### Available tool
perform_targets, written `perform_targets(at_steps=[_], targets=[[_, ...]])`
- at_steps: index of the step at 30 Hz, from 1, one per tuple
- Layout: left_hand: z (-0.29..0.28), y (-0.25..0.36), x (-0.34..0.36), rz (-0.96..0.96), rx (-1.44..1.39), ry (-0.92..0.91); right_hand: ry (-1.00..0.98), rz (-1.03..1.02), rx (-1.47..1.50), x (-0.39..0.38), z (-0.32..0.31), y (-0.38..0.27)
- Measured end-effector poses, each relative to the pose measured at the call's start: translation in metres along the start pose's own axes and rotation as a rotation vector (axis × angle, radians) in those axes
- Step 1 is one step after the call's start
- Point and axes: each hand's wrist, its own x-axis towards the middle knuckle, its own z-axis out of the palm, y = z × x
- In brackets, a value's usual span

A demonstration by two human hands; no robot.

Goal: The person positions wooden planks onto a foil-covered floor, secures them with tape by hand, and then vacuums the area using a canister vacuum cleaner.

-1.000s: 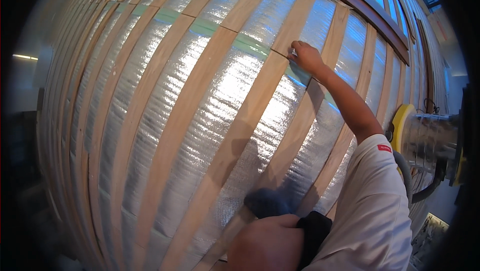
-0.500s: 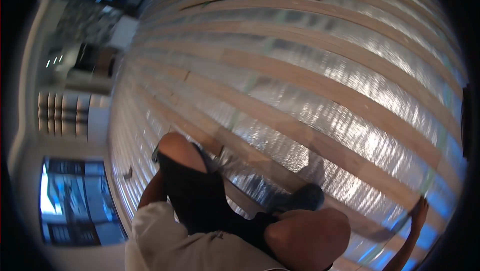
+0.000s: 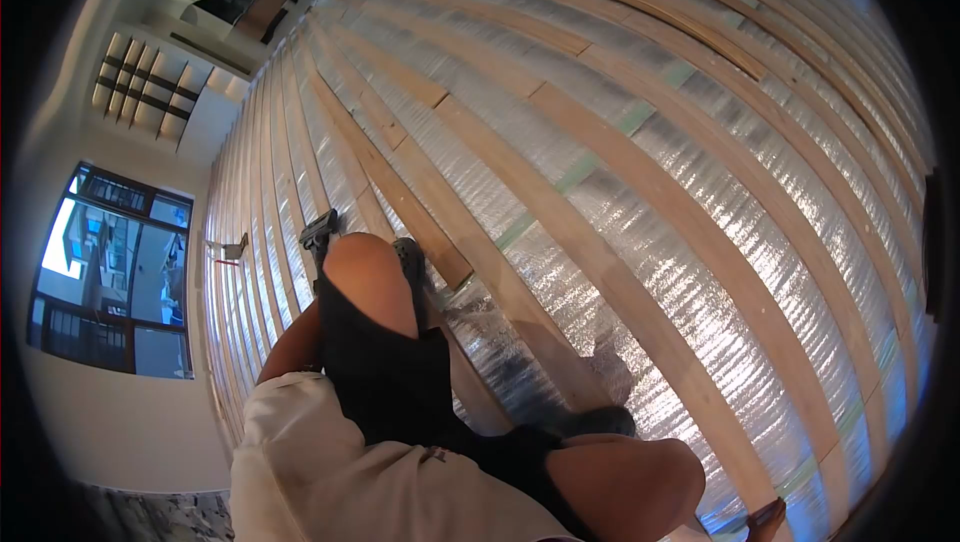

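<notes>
The head view looks down on a floor of silver foil (image 3: 700, 272) crossed by long wooden battens (image 3: 640, 292). At left, a black tool (image 3: 318, 234) lies on the battens just beyond the raised knee (image 3: 365, 272). The left arm (image 3: 292, 347) goes down behind this knee, and its hand is hidden, so I cannot tell its grip. At the lower right edge, the right hand (image 3: 765, 519) rests on a batten, fingers together, holding nothing.

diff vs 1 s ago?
The view swung round: the right hand, pressed on a wooden batten a second ago, now shows only at the lower edge. Both knees and a tool on the floor have come into view. Nothing visibly grasped or released. Foil floor and battens unchanged.
</notes>
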Motion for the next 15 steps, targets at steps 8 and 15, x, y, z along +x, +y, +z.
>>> perform_targets(at_steps=[8,15], targets=[[-0.240,0.170,-0.064,0.440,-0.943,0.420,-0.360,0.640,0.356,0.140,-0.115,-0.265],[-0.273,0.266,-0.117,1.324,0.206,0.540,-0.501,0.717,1.370,0.211,-0.171,-0.532]])
